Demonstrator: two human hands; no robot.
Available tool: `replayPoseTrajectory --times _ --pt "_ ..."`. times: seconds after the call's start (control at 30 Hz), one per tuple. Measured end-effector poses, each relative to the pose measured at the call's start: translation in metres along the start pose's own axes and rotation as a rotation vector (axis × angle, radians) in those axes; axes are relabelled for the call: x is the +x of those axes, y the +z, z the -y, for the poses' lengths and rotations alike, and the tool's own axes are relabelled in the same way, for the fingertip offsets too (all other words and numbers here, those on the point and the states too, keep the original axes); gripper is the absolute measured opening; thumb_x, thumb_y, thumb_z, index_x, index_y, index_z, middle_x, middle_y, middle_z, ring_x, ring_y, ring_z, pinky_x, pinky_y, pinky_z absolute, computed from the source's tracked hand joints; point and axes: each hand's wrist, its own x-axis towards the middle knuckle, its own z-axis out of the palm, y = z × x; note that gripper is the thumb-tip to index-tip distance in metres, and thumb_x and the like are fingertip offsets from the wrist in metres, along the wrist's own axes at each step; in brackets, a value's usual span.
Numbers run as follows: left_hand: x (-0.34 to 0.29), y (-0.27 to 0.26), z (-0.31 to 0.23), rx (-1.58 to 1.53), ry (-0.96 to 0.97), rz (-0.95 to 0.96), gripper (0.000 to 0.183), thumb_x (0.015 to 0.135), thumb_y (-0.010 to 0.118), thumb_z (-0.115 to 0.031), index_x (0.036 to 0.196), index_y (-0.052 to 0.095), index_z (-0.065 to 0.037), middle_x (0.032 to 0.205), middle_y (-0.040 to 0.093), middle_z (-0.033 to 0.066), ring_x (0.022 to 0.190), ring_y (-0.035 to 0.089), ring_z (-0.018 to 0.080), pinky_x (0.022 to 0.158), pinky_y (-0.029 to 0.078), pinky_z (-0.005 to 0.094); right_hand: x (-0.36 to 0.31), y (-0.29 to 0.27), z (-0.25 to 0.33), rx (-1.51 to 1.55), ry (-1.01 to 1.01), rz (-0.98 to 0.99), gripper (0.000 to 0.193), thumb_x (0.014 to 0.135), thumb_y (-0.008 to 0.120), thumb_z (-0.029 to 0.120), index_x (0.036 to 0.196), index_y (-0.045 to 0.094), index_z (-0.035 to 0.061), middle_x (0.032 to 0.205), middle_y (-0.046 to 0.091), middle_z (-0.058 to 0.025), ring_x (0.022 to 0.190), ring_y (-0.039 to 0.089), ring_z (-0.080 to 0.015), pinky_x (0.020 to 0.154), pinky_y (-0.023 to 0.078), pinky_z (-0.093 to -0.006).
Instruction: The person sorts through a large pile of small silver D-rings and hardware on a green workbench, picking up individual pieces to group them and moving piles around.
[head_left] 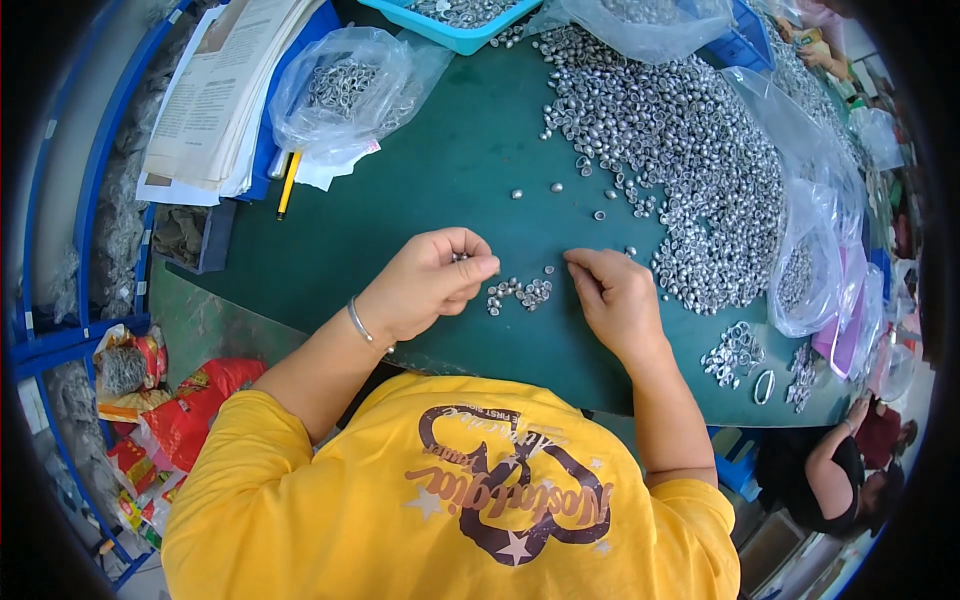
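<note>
My left hand (432, 282) is raised over the green tabletop (420, 170), its fingers curled and closed. Small silver metal pieces (460, 257) peek out between its thumb and forefinger. To the right, my right hand (615, 298) is low over the table with thumb and forefinger drawn together; whether anything is pinched there is too small to see. Between the two hands lies a little cluster of silver cup-shaped pieces (530, 293). A large heap of rounded silver pieces (690, 150) spreads beyond my right hand, with a few loose ones at its left edge.
A plastic bag of silver rings (345, 90), papers (225, 95) and a yellow pencil (289, 186) lie far left. A turquoise tray (465, 38) stands at the back. Right of my forearm are silver links (735, 350) and an oval ring (764, 387). Other people sit at the right.
</note>
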Motion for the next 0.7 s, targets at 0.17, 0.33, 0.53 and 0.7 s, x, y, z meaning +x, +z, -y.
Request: replayPoseTrajectory --times 0.17,0.33,0.53,0.7 --pt "0.006 0.001 0.008 -0.272 -0.05 0.003 0.01 0.09 0.051 -0.007 0.096 0.056 -0.001 0.088 0.056 0.007 0.06 0.041 0.005 0.048 0.034 0.0146 -0.002 0.007 0.006 -0.107 -0.1 0.09 0.009 0.077 0.063 0.011 0.086 0.065 0.0092 0.069 0.057 -0.0081 0.062 0.058 -0.0288 0.054 0.047 -0.037" --pt "0.008 0.009 0.011 -0.33 -0.119 -0.028 0.016 0.091 0.051 -0.008 0.102 0.056 0.002 0.09 0.057 0.0075 0.057 0.042 0.0035 0.046 0.034 0.0136 -0.006 0.009 0.007 0.373 0.16 0.12 0.007 0.083 0.061 0.01 0.083 0.064 0.0033 0.064 0.055 -0.0009 0.055 0.054 -0.0164 0.049 0.043 -0.0292" --pt "0.008 0.014 0.014 -0.382 -0.148 0.007 0.012 0.091 0.051 -0.01 0.093 0.056 0.001 0.09 0.058 0.0079 0.055 0.04 0.003 0.044 0.033 0.0136 -0.012 0.003 0.003 1.661 0.618 0.423 0.014 0.091 0.052 0.011 0.095 0.059 -0.0005 0.061 0.045 0.0031 0.042 0.028 -0.0036 0.038 0.018 -0.0195" --pt "0.009 0.008 0.017 -0.422 -0.143 -0.01 0.012 0.09 0.048 -0.009 0.089 0.056 -0.001 0.09 0.056 0.0096 0.06 0.042 0.0052 0.045 0.034 0.0152 -0.011 0.003 0.005 1.351 0.67 0.231 0.013 0.09 0.054 0.012 0.093 0.059 0.0007 0.06 0.045 0.0045 0.043 0.03 -0.0032 0.039 0.021 -0.0196"
